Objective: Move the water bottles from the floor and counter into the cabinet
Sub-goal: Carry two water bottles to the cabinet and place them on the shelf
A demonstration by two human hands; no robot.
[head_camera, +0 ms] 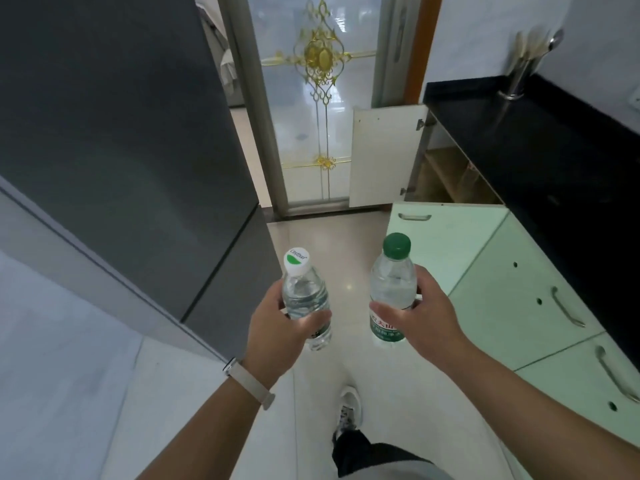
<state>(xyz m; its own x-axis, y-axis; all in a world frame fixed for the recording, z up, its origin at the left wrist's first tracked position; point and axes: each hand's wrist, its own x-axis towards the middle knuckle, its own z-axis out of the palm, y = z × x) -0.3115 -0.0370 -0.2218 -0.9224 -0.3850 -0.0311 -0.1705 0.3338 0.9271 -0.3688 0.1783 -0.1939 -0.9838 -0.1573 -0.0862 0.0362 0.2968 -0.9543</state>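
Water bottles, two in number, are being carried in the air above the pale tiled floor: a clear plastic bottle with a white green-marked cap is sitting in the left hand, and a clear plastic bottle with a dark green cap is sitting in the right hand. Both forearms are reaching forward and converging, and the bottles are standing roughly upright and apart from each other. The left fingers are curling round the bottle's waist; the right thumb is crossing the label while the remaining fingers are wrapping behind the body. The open cabinet is lying ahead on the right beneath the black stone worktop, with its white door swung outward. A nearer pale green door is projecting into the walkway, just beside the right-hand bottle. In my judgement that door edge is posing the main hazard, since a knock there could loosen the bottle. With both hands occupied, neither is free to steady a door, and stooping to the low shelf could tip either load.
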